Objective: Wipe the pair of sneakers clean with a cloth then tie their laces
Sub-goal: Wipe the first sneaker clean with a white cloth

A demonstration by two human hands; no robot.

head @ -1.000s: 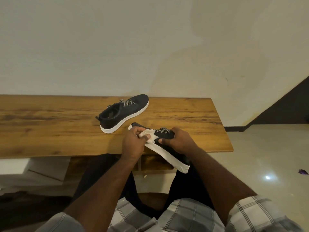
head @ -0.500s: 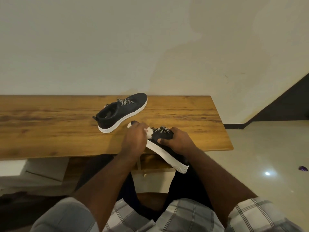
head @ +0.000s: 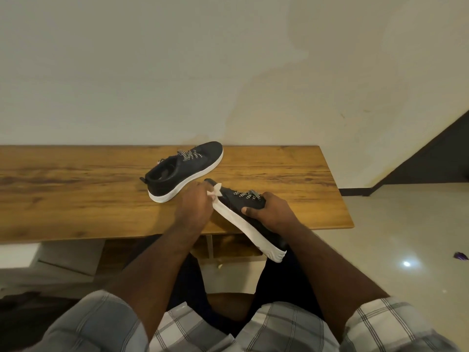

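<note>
My right hand (head: 269, 210) grips a black sneaker with a white sole (head: 243, 223) around its laced middle, tilted on its side, toe pointing away over the table's near edge. My left hand (head: 195, 203) holds a small white cloth (head: 216, 194) bunched against the toe end of that sneaker; most of the cloth is hidden under my fingers. The second black sneaker (head: 185, 171) stands upright on the wooden table (head: 76, 194), just beyond and left of my hands, its patterned laces lying loose.
The table runs from the left edge to about two thirds across, against a pale wall. A shelf sits under the table. Pale tiled floor lies to the right, with a small purple scrap (head: 460, 255) on it. My knees are below the hands.
My left hand has slid the cloth along the held sneaker toward its toe, and less of the cloth shows now. The right hand keeps its grip; the other sneaker has not moved.
</note>
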